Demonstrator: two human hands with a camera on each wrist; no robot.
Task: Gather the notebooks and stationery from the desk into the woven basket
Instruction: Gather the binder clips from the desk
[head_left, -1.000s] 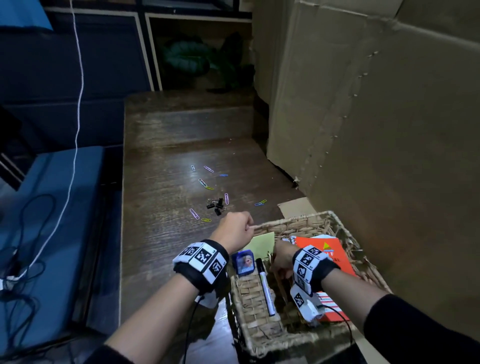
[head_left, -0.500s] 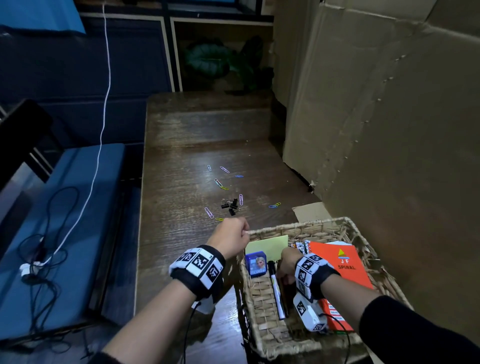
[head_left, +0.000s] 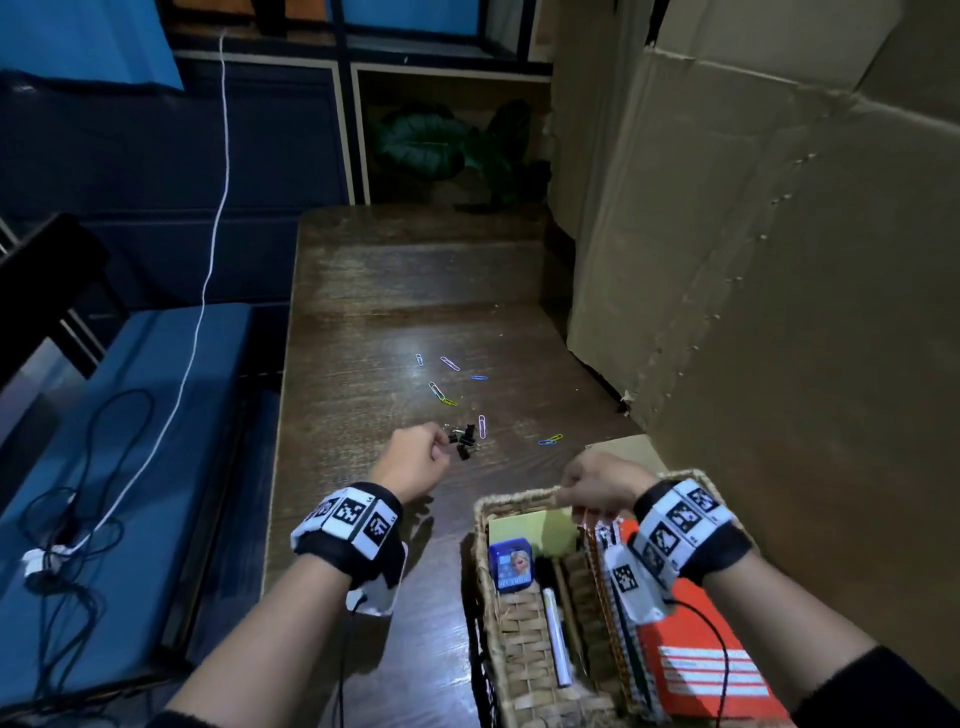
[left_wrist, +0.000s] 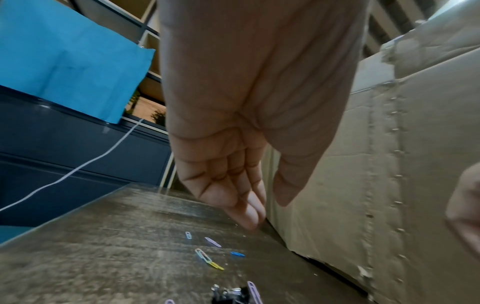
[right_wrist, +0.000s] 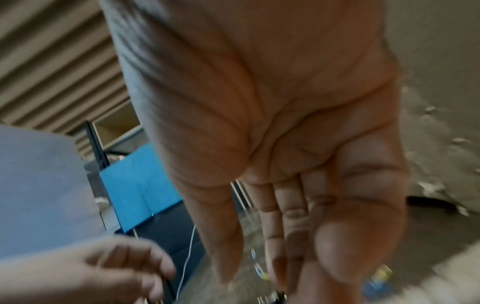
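Binder clips (head_left: 464, 440) just beside loosely open, empty left hand (head_left: 413, 460); right hand (head_left: 597, 483) likewise.

Dark wooden desk (head_left: 363, 322) under scattered paper clips (head_left: 449, 363), binder clips (head_left: 464, 437), woven basket (head_left: 524, 670).

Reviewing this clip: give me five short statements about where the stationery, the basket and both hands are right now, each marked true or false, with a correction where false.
1. The orange notebook lies in the woven basket. True.
2. The paper clips are all in the basket. False: they lie scattered on the wooden desk.
3. The left hand is over the desk beside the black binder clips. True.
4. The white marker lies on the desk. False: it lies inside the basket.
5. The right hand is at the far end of the desk. False: it is over the basket's far rim.
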